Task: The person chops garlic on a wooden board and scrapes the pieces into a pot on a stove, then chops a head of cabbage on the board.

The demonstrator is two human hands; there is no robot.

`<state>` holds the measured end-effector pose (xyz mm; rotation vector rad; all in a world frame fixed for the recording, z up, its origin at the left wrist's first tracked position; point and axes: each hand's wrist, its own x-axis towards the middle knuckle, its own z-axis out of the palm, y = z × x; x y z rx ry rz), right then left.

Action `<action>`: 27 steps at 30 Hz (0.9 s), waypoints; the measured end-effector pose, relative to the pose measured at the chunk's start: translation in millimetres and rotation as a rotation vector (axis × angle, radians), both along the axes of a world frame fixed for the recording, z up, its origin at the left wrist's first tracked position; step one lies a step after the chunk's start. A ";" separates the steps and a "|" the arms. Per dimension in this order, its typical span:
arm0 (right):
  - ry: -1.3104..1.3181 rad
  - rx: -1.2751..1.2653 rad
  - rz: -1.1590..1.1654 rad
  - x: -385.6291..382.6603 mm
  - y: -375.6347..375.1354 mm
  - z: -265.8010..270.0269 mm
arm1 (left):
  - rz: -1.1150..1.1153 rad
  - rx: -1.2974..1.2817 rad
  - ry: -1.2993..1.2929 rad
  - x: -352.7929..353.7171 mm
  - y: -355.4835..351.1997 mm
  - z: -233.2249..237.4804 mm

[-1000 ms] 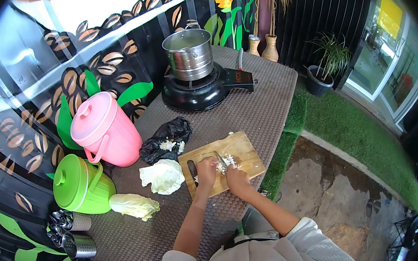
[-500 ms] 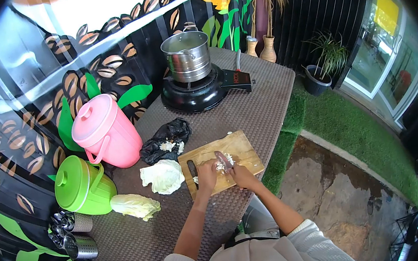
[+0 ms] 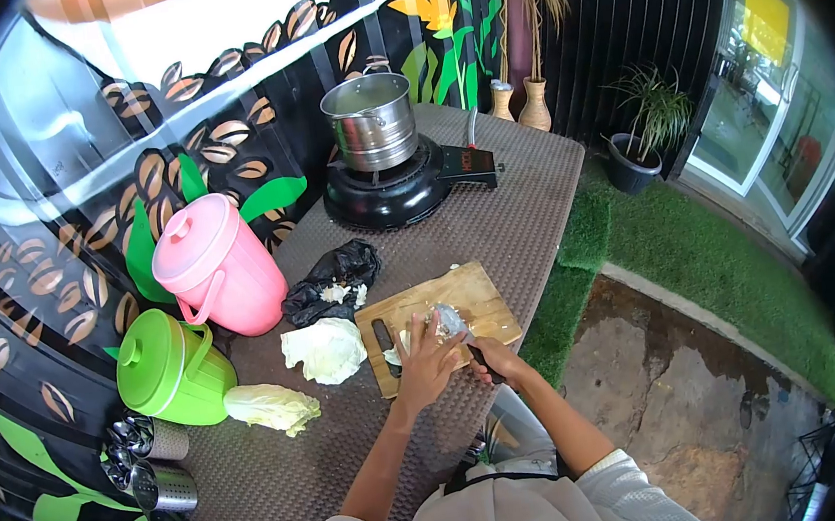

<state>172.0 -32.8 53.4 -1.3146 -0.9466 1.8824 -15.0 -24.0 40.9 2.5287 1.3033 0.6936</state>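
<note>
The right hand (image 3: 495, 358) is clenched on the handle of the knife (image 3: 451, 322), whose blade points away from the person over the wooden cutting board (image 3: 486, 292), while the left hand (image 3: 425, 360), open with fingers spread, lies just left of the blade, touching the chopped cabbage (image 3: 433, 319).

Cutting board (image 3: 481, 293) right of cabbage (image 3: 324, 350)

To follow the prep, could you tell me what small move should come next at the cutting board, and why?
Probably lift the knife level off the cutting board: its blade carries chopped cabbage, the right hand grips the handle, and the left hand cups the pile against it.
</note>
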 end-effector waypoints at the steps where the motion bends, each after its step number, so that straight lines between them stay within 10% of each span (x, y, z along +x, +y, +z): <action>1: 0.000 0.002 0.000 0.4 -1.2 -0.9 | 0.047 -0.003 0.016 1.8 0.5 0.6; 19: -0.002 0.045 -0.009 16.3 -26.2 3.7 | 0.246 -0.048 0.072 12.0 38.1 -15.1; 22: -0.286 0.228 -0.015 19.6 -24.7 -21.2 | 0.270 0.048 0.031 14.5 37.9 -18.2; 24: -0.933 0.902 -0.245 15.4 -26.8 -22.9 | 0.242 0.033 -0.022 10.8 35.9 -15.7; 27: -1.075 0.662 -0.131 14.2 -29.2 4.0 | 0.239 -0.016 -0.218 13.4 39.0 -17.1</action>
